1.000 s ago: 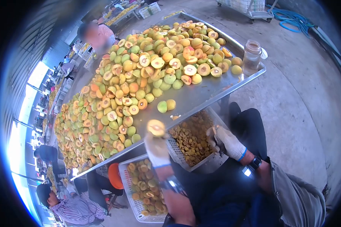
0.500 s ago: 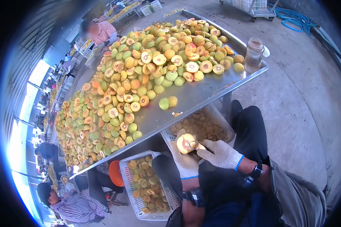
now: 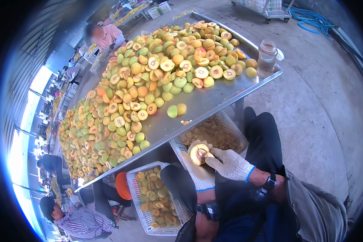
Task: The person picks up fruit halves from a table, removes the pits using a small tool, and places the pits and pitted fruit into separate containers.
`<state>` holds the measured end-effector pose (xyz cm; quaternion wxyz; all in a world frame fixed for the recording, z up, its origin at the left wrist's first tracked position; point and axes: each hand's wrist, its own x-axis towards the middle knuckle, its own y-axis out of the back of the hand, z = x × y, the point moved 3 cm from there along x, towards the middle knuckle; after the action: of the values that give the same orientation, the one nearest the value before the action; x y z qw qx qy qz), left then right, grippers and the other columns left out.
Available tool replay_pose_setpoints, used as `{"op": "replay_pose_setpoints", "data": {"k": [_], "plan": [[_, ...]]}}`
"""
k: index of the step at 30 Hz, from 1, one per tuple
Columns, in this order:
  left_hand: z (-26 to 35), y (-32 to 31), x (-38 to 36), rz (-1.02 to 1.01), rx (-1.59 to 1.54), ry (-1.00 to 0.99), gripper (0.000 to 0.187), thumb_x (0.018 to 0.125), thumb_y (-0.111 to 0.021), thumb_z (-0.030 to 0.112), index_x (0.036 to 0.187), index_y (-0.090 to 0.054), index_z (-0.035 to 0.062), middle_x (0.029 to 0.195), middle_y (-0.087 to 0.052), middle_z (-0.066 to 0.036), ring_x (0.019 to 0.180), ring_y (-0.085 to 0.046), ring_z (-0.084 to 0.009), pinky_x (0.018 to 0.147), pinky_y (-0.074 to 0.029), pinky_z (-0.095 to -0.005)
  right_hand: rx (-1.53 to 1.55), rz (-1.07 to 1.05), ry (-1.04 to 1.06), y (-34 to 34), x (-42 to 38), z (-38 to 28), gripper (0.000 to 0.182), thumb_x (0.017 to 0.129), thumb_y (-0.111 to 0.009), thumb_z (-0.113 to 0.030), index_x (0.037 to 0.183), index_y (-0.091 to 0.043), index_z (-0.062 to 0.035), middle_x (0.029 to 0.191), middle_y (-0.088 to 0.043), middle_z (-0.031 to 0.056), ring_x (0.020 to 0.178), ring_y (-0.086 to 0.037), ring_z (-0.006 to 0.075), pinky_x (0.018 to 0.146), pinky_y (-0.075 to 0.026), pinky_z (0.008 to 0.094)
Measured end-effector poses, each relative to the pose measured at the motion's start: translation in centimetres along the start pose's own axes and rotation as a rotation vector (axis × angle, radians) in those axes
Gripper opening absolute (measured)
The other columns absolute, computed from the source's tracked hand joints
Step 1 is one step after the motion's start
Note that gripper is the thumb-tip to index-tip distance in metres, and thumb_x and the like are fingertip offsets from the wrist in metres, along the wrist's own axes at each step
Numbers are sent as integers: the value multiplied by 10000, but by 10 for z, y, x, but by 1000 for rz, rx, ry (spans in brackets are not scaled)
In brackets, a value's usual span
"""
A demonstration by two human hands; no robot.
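A peach half (image 3: 198,153) sits cut face up over the person's lap, just above a crate (image 3: 234,131) of pits. The left hand (image 3: 200,171) has its grip closed around the half from below. The right hand (image 3: 230,163) has its grip closed on a small tool pressed into the pit; the tool is barely visible. Behind is the surface (image 3: 213,99) heaped with halves, a jar (image 3: 267,57) at its corner.

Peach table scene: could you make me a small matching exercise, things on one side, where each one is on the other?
Things:
1. peach half
2. jar
3. crate of pits
4. orange stool

Places:
A. at the metal table's right corner
B. cupped in the left hand
C. beneath the table's near edge, left of the crates
D. under the table edge, just beyond the right hand

Pairs: 1-B, 2-A, 3-D, 4-C
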<state>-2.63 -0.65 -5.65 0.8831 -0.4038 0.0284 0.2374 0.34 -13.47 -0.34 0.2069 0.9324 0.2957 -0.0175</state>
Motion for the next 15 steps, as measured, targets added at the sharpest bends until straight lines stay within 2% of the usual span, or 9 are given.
{"op": "replay_pose_setpoints", "data": {"k": [2,6,8,15], "plan": [[1,-5,-3,78,47,-33,648,1072,-413,608,1277,-605,24,1139,-678,-149,1000,-665,-286,935,-555,-428,-17,-45,-45,1,-1,-2,495,1043,-501,-433,1184,-618,26,970,-685,330,926,-671,507,821,-509,560],[-2,-9,-6,93,2,-57,613,1065,-463,579,1274,-608,22,1134,-673,-144,997,-662,-293,917,-560,-439,-45,-6,-72,-6,-2,-1,492,1056,-485,-432,1218,-612,16,969,-692,323,912,-673,509,798,-514,561],[0,-16,-9,124,15,-69,559,1068,-439,536,1209,-632,30,1045,-654,-141,942,-636,-287,851,-543,-395,-87,9,-58,-8,-2,-1,499,1067,-471,-440,1228,-608,12,940,-697,316,875,-676,514,772,-518,566],[12,-36,-16,180,35,-48,481,1036,-488,462,1116,-653,17,1018,-637,-142,905,-629,-290,827,-540,-383,-67,51,-47,-11,-6,-7,523,1069,-472,-455,1213,-606,30,854,-698,305,809,-684,503,746,-519,577]]}}
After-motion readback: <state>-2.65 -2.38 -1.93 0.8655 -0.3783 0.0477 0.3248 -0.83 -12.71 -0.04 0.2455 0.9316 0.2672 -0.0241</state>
